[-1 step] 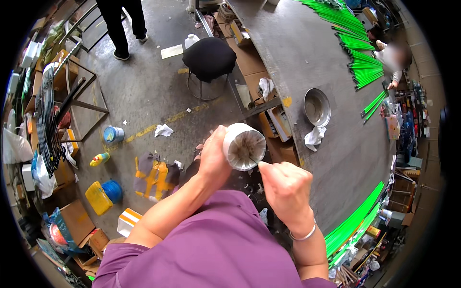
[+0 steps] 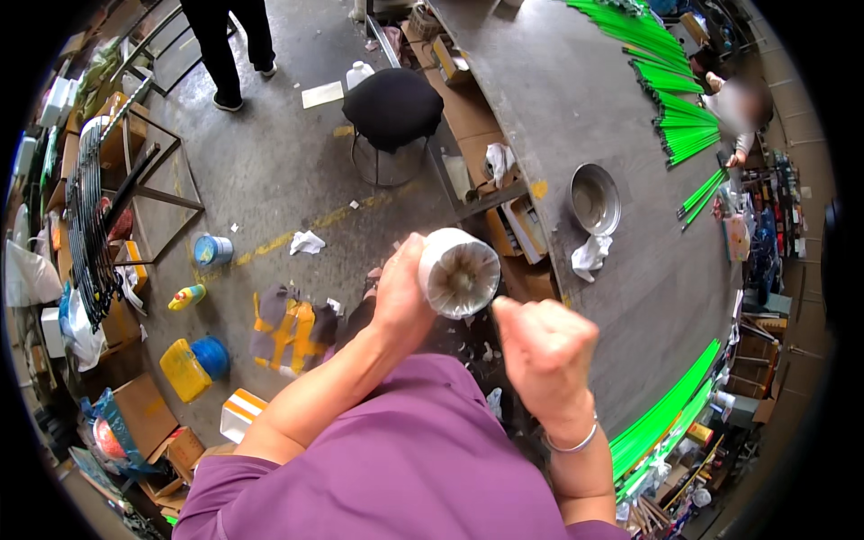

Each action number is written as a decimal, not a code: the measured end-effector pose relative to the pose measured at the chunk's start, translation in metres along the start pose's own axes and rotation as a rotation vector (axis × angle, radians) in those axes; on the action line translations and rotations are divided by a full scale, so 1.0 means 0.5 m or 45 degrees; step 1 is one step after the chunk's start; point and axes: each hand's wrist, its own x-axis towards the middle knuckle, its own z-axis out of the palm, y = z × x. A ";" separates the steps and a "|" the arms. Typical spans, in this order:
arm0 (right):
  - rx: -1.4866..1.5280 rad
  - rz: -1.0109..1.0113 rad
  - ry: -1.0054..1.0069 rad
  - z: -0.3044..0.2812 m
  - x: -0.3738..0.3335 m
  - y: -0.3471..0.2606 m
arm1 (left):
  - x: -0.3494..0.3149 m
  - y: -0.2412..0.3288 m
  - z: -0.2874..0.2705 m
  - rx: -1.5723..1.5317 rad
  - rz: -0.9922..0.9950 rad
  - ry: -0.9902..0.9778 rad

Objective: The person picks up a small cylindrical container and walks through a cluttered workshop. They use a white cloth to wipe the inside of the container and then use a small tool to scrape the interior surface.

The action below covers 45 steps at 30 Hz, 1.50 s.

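Note:
My left hand (image 2: 402, 292) is wrapped round a white cylindrical container (image 2: 439, 249), tipped so that its round mouth faces me. Its inside looks lined with wrinkled clear film, with greyish-brown stuff deeper in. Just right of the rim is my right hand (image 2: 549, 355), closed with the thumb and finger pressed together toward the mouth. Whatever those fingers may hold is too small or hidden to make out. A bracelet circles the right wrist.
A grey table (image 2: 549, 117) at right carries a metal bowl (image 2: 594, 200), a white rag (image 2: 590, 257) and bundles of green rods (image 2: 679, 112). A black stool (image 2: 393, 108) stands ahead. Someone sits across the table; another person's legs (image 2: 220, 54) are at far left.
My right hand has shifted slightly to the right, a little away from the container's rim. The left hand and the container have barely moved.

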 end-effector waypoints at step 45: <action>0.085 0.033 -0.109 0.019 0.018 -0.006 | 0.005 0.020 0.020 -0.087 -0.019 -0.003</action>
